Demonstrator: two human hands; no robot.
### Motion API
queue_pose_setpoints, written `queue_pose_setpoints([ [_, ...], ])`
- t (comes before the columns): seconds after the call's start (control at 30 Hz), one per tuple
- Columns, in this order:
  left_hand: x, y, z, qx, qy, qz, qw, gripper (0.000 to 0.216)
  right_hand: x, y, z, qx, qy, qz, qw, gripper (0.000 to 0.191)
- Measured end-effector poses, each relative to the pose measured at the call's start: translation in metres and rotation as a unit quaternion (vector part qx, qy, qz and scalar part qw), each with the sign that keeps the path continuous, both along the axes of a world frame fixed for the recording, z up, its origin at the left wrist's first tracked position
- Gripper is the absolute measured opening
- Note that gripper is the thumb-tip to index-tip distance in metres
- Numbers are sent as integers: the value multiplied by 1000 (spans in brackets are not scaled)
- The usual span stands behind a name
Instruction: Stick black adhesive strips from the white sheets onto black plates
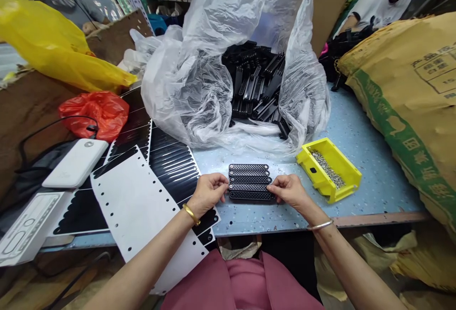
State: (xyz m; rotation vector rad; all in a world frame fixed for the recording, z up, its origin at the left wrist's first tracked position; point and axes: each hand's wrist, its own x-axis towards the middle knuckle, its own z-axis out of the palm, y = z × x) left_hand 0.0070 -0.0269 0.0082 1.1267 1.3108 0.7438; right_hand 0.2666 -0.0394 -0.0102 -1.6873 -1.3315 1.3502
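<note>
Several narrow black strips (249, 173) with a cross-hatched surface lie side by side in front of me on the blue speckled table. Small silver metal pieces show at some of their ends. My left hand (211, 191) is closed, thumb and fingertips pinched at the left end of the lower strips. At the right end, my right hand (290, 190) pinches the edge of the same lower strips. Right of it stands a yellow bin (347, 172) holding many small silver metal pieces (327, 167). Fingertips partly cover the strip ends.
Behind the strips, a large clear plastic bag (192, 91) gapes open over a heap of black strips (254, 86). Black sheets (171, 158), a white sheet (138, 200), a white power bank (76, 162) and a red bag (96, 112) lie left. A brown sack (409, 77) leans right.
</note>
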Motion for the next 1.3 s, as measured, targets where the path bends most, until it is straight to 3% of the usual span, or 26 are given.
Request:
queue_pose_setpoints([
  [0.1, 2, 1, -1, -7, 2, 23, 1000, 12, 2, 0, 0, 0, -2, 3, 1000, 31],
  [0.37, 7, 2, -4, -2, 60, -10, 998, 9, -4, -5, 8, 6, -20, 21, 1000, 34],
  [0.47, 2, 0, -2, 23, 71, -7, 997, 12, 19, -9, 28, 116, -135, 15, 984, 28],
  [0.53, -3, -1, -1, 67, 96, -7, 993, 17, 52, -8, 44, 207, -236, -22, 949, 17],
  [0.57, -5, -2, 0, 94, 113, -11, 989, 18, 72, -6, 52, 214, -281, -47, 934, 17],
  [0.6, -7, -4, 0, 120, 132, -17, 984, 19, 91, -2, 58, 195, -333, -69, 920, 16],
  [0.67, -10, -9, 1, 161, 173, -30, 971, 18, 125, 8, 64, 112, -454, -25, 884, 15],
  [0.73, -9, -16, 3, 183, 205, -42, 961, 15, 146, 19, 60, 78, -470, 14, 879, 13],
  [0.87, -2, -31, 1, 192, 227, -61, 953, 8, 151, 33, 39, 49, -454, 75, 886, 20],
  [1.0, 3, -40, -5, 188, 233, -51, 953, 21, 147, 30, 26, 44, -467, 101, 877, 12],
  [1.17, 5, -45, -9, 197, 232, -46, 951, 21, 152, 23, 28, 106, -520, 47, 846, 19],
  [1.3, 5, -46, -11, 203, 220, -55, 953, 15, 147, 10, 50, 206, -518, -61, 828, 18],
])
